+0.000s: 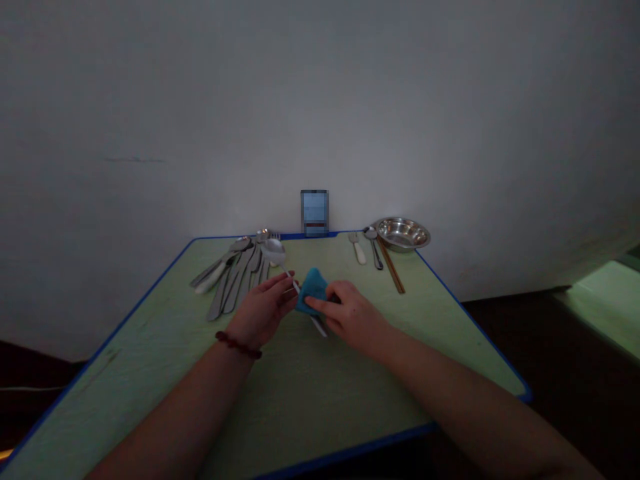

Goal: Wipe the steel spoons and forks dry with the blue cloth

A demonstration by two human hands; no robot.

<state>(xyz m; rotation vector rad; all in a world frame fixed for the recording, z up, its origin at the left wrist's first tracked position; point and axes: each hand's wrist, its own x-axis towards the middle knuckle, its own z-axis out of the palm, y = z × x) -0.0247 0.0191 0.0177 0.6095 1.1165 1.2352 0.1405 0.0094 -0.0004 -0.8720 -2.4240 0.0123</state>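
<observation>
Between my hands is a long-handled metal spoon, tilted with its bowl toward the far left and its handle end toward me. My left hand pinches the handle just below the bowl. A blue cloth is wrapped around the lower handle, and my right hand grips it there with the fingers closed. The tip of the handle sticks out below the cloth. Part of the handle is hidden by the cloth and fingers.
Several metal spoons, forks and knives lie spread at the back left. On the back right are a fork, a spoon, wooden chopsticks and a steel bowl. A phone-like screen leans against the wall. Blue edging rims the green table.
</observation>
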